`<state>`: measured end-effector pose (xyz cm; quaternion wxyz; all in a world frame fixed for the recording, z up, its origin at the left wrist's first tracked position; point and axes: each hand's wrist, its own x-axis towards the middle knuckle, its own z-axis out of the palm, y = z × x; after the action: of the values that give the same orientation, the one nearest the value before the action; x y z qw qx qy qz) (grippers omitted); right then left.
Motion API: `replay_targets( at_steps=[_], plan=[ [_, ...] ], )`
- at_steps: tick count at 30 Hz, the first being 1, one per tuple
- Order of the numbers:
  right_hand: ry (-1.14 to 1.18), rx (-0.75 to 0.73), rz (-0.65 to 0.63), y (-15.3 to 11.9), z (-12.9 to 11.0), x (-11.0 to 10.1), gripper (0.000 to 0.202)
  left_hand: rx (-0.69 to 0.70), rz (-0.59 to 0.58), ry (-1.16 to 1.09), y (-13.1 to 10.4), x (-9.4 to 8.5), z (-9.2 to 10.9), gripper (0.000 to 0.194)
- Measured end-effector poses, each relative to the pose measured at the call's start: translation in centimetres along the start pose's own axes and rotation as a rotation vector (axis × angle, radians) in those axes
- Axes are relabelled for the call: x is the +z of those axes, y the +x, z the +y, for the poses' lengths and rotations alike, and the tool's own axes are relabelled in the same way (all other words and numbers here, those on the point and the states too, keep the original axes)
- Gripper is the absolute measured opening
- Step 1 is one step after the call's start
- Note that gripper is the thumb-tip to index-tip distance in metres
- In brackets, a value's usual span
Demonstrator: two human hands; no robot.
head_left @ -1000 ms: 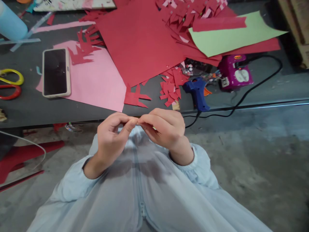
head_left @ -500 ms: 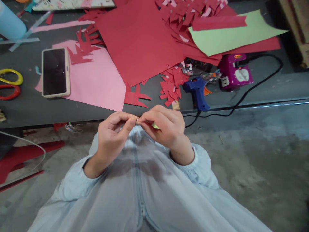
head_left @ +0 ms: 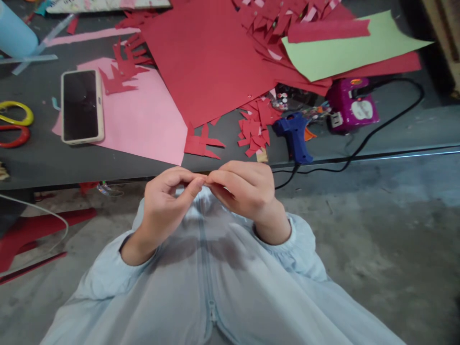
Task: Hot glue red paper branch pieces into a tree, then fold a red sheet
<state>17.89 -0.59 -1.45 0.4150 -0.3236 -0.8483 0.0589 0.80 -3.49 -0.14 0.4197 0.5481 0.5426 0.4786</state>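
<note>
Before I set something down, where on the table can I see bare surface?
Dark tabletop shows on the near side of the phone and pink paper, and right of the black cable. Crowded: around the blue glue gun, between red scraps and purple box.

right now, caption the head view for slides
Left hand and right hand meet near red paper scraps and a blue glue gun.

A single camera is looking out from the person's head, facing forward and steeply down, with the jacket (head_left: 172, 287) filling the bottom of the view. It is framing the left hand (head_left: 165, 199) and right hand (head_left: 246, 189) at close range, near the middle, while the table (head_left: 43, 163) is spreading across the top and running out of frame, and the floor (head_left: 377, 263) is showing lower down at both sides.
</note>
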Motion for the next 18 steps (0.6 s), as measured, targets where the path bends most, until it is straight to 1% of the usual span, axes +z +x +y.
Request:
replay_targets(
  at_steps=[3,6,12,15,18],
  plan=[
    [-0.032,0.003,-0.015,0.24,-0.13,-0.14,0.008,-0.007,-0.008,-0.026,0.04,0.12,-0.01,0.012],
    [-0.045,0.013,-0.009,0.22,-0.13,-0.08,0.010,-0.007,0.011,-0.036,-0.01,0.35,-0.18,0.013],
    [-0.006,0.029,0.058,-0.11,0.03,0.34,0.004,-0.050,0.047,-0.096,-0.29,0.61,-0.73,0.012],
    [-0.004,0.028,0.080,-0.20,0.06,0.43,0.003,-0.062,0.032,-0.098,-0.31,0.56,-0.91,0.014],
    [-0.017,0.025,0.072,-0.32,0.11,0.41,0.001,-0.064,0.017,-0.060,-0.28,0.46,-0.97,0.018]
  ],
)
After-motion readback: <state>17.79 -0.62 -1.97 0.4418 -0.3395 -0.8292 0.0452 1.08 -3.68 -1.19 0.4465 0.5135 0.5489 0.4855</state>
